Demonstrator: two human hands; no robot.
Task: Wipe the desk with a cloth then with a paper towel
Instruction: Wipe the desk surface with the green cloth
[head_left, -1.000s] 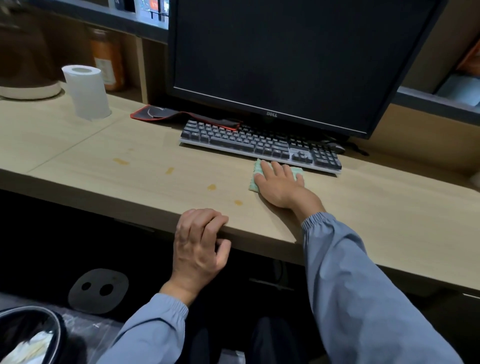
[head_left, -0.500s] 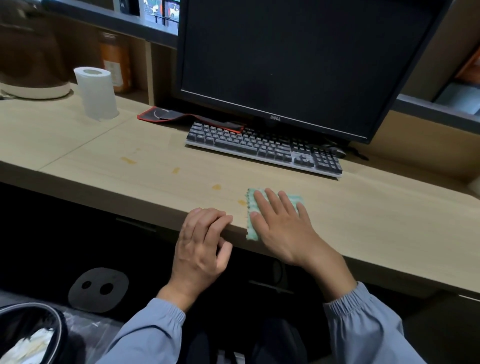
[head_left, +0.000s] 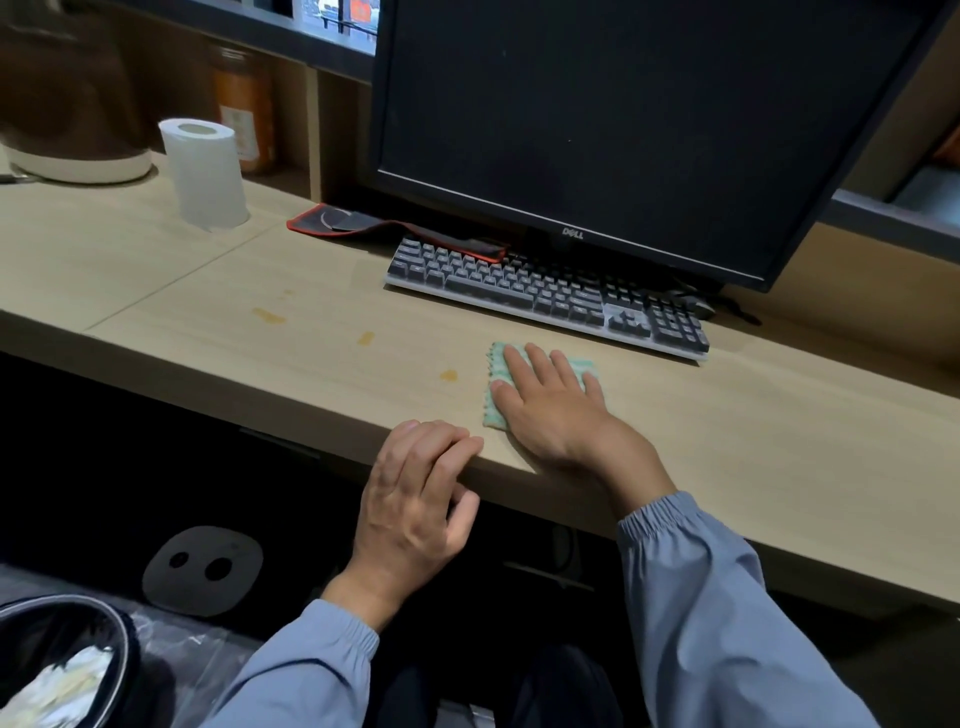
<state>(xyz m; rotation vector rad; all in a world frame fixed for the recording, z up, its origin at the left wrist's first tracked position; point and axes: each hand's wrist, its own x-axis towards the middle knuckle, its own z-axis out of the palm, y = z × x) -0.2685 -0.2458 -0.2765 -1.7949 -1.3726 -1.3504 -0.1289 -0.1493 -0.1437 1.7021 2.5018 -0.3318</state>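
Currently I have the right hand (head_left: 550, 410) laid palm-down on the green cloth (head_left: 494, 364), its fingers (head_left: 519, 364) straight and slightly spread, pressing the cloth flat against the counter (head_left: 779, 441) rather than gripping it. The cloth shows past the fingertips on the far side and along the hand's left edge; the rest of it is hidden under the palm. It lies on the near half of the counter, just in front of the keyboard (head_left: 545, 296) but apart from it, below the right part of the key rows.

My left hand (head_left: 415, 499) is at the counter's near edge, just left of the cloth and not touching it. Its fingers (head_left: 441, 441) are curled over the top of the edge, with the thumb below the lip, so it holds the counter and nothing else.

Three small yellowish stains (head_left: 449, 375) sit to the left of the cloth in a loose diagonal line running toward the far left; the nearest one is close beside the cloth's left edge. The paper towel roll (head_left: 205, 174) stands upright at the far left of the counter, well apart from both hands. A dark monitor (head_left: 597, 119) rises behind the keyboard, and a red-edged mat (head_left: 363, 223) lies partly under the keyboard's left end. A black bin (head_left: 62, 665) is on the floor at the near left.
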